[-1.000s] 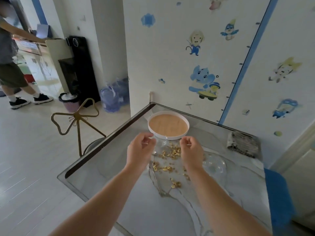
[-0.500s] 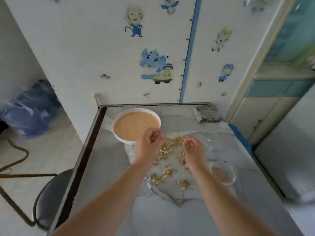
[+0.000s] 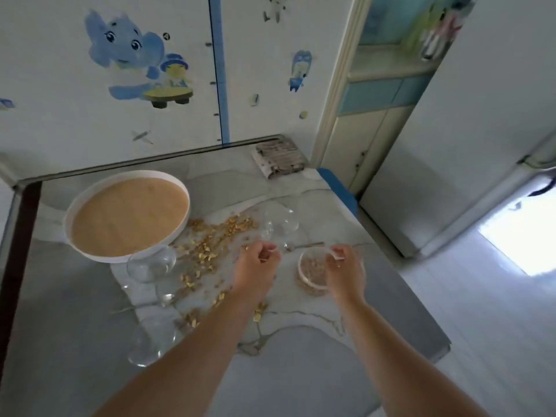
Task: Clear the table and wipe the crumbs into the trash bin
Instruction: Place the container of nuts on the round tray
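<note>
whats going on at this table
A person is clearing a messy table. Golden crumbs lie scattered across the middle, beside a round white tray with a tan inside. The right hand is at the rim of a small clear bowl holding brownish bits; the left hand hangs with curled fingers over the crumbs. A spoon, clear glass dishes and a folded cloth are still out, and nothing looks wiped yet.

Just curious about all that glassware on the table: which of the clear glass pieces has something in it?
The small glass bowl beside the right hand, holding brownish crumbs. The other glass bowl beyond it and the stemmed glasses near the white tray look empty.
</note>
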